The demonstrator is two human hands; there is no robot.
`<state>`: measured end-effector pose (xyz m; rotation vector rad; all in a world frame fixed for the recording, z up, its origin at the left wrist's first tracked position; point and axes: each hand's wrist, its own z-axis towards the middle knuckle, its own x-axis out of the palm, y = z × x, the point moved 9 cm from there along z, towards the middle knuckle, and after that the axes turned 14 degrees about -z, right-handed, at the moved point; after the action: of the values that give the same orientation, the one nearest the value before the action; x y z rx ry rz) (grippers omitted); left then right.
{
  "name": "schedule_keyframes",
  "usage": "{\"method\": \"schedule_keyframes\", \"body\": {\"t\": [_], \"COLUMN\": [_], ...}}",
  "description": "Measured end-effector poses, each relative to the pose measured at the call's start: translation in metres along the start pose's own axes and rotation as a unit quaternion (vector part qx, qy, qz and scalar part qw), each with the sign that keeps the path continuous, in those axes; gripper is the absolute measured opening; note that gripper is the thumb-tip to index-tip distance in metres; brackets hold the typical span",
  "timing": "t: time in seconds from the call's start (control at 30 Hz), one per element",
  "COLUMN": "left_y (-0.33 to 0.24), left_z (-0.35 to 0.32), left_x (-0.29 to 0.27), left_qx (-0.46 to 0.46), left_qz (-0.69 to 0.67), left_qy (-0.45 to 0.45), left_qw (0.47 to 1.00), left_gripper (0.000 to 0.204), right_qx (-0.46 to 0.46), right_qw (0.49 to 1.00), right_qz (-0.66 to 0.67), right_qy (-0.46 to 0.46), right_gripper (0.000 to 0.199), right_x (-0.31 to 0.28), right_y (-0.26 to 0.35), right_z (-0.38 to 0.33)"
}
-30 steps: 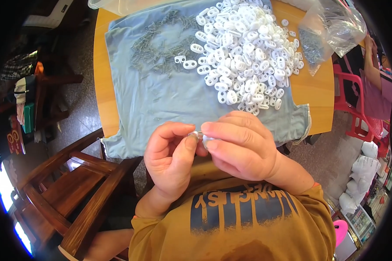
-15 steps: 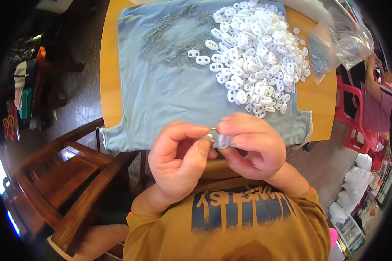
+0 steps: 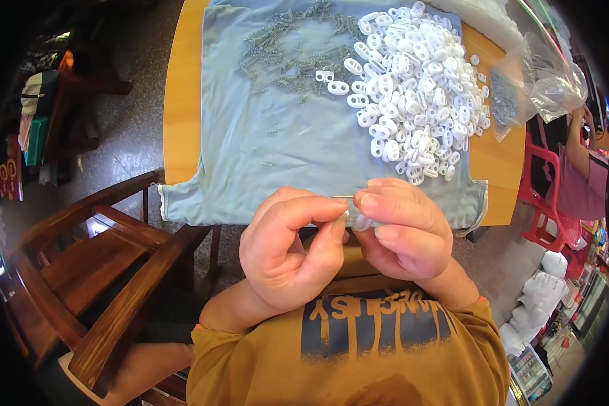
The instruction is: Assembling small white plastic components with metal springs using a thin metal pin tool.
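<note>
1. White plastic, mostly loose: a heap of two-holed pieces [image 3: 419,101] lies on blue cloth [image 3: 250,152] over the counter [image 3: 183,101], right of scattered small springs [image 3: 271,61].
2. Left hand [image 3: 291,247]: thumb and forefinger pinching a small pale part [image 3: 347,214]. Right hand [image 3: 413,233]: fingers pinching a white piece [image 3: 363,222] close beside it, above the cloth's near edge.
3. Progress, my judgement: one set of parts mid-work, apparently not yet settled. Plenty left in heap and springs. Two stray pieces [image 3: 337,87] sit at the heap's left; I can't tell whether they've been worked.
4. Hard to read: fingertips cover most of the held parts. I see a thin metal rod [image 3: 340,197] bridging the hands, ends hidden. Clear bag [image 3: 555,95]: grey contents indistinct. Cloth's far edge runs out of view.
</note>
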<state>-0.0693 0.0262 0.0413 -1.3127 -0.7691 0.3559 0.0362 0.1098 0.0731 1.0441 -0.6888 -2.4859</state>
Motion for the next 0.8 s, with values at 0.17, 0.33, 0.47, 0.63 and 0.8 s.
{"method": "schedule_keyframes", "body": {"t": [0.17,0.33,0.47,0.63,0.8], "left_y": [0.000,0.002,0.003,0.005,0.011], "left_z": [0.001,0.001,0.002,0.004,0.003], "left_x": [0.001,0.004,0.006,0.009,0.010], "left_qx": [0.005,0.012,-0.009,-0.004,-0.039], "left_qz": [-0.019,-0.034,-0.046,-0.054,-0.068], "left_qy": [0.013,0.023,0.022,0.034,0.019], "left_qw": [1.000,0.999,0.999,0.998,0.997], "left_gripper": [0.025,0.024,0.023,0.021,0.021], "right_qx": [0.015,0.006,-0.004,-0.050,-0.008], "right_qw": [1.000,0.998,0.998,0.997,0.996], "right_qz": [0.002,0.021,0.005,-0.032,-0.005], "right_qy": [0.003,-0.060,-0.068,-0.039,-0.084], "right_gripper": [0.046,0.035,0.032,0.032,0.033], "right_x": [0.002,-0.006,-0.008,-0.008,-0.007], "right_y": [-0.002,-0.003,-0.002,0.007,-0.003], "right_z": [0.001,-0.001,-0.003,0.003,-0.001]}}
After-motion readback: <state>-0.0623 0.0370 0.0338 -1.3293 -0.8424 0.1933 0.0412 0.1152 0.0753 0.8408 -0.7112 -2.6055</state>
